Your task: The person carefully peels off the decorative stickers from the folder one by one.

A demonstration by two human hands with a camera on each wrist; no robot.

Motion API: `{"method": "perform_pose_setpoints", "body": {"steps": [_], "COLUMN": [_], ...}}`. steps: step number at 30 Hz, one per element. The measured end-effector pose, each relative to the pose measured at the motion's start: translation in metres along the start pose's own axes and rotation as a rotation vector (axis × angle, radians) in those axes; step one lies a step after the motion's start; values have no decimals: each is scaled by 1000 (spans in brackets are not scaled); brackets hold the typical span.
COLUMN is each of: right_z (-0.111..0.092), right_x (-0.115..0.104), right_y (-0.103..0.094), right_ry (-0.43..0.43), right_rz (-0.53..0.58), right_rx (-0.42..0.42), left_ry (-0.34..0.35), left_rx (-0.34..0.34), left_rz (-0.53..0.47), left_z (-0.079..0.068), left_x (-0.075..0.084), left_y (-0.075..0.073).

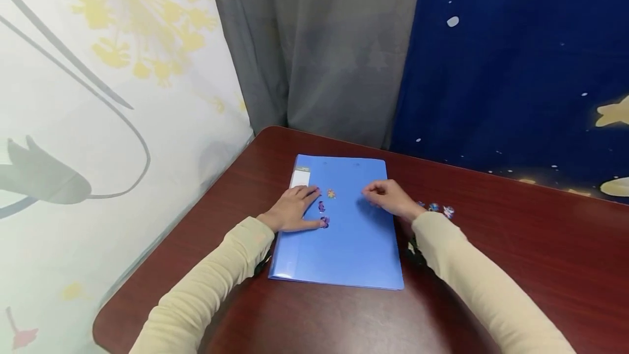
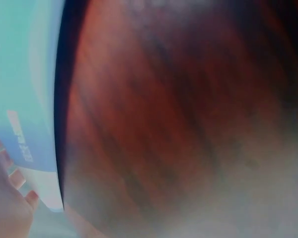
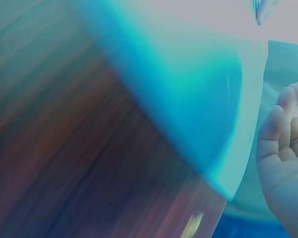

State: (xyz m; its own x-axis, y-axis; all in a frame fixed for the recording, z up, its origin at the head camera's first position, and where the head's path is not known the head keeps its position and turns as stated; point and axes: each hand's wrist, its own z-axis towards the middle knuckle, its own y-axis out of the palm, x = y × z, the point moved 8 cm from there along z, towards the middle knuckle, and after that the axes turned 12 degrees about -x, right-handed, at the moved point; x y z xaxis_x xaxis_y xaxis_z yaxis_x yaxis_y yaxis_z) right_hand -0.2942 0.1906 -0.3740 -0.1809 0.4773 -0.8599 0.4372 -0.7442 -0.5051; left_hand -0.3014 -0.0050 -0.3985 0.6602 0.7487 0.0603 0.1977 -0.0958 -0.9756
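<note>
A blue folder (image 1: 351,253) lies flat on the table, a pale label (image 1: 300,178) on its left side. My left hand (image 1: 295,210) rests on the folder's left part with fingers spread, thumb tip at a small purple cutout (image 1: 325,223). Another purple cutout (image 1: 321,207) lies between thumb and index finger, and a bit of purple shows at the index fingertip. Just right of these is an orange-yellow cutout (image 1: 331,194). Over the folder's right edge, my right hand (image 1: 388,196) has its fingers loosely curled; nothing shows in its palm in the right wrist view.
Several small colourful cutouts (image 1: 449,211) lie on the brown table (image 1: 491,223) beyond the right wrist. A patterned white wall covering (image 1: 147,179) borders the table at left, with grey (image 1: 344,70) and dark blue curtains (image 1: 501,70) along the back.
</note>
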Motion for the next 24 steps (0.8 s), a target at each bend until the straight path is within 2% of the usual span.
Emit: {"method": "perform_pose_setpoints", "body": {"steps": [5, 9, 16, 24], "right_z": [27, 39, 48, 56], "right_x": [-2, 0, 4, 0], "right_y": [20, 28, 28, 29], "right_ry": [79, 135, 264, 300], "right_rz": [-53, -105, -152, -210], "right_rx": [-55, -72, 18, 99], "left_ry": [2, 6, 27, 21], "left_rx": [3, 20, 23, 14], "left_rz": [-10, -25, -25, -8], "left_z": [2, 1, 2, 4], "left_x": [5, 9, 15, 17], "left_y": [0, 0, -1, -1]}}
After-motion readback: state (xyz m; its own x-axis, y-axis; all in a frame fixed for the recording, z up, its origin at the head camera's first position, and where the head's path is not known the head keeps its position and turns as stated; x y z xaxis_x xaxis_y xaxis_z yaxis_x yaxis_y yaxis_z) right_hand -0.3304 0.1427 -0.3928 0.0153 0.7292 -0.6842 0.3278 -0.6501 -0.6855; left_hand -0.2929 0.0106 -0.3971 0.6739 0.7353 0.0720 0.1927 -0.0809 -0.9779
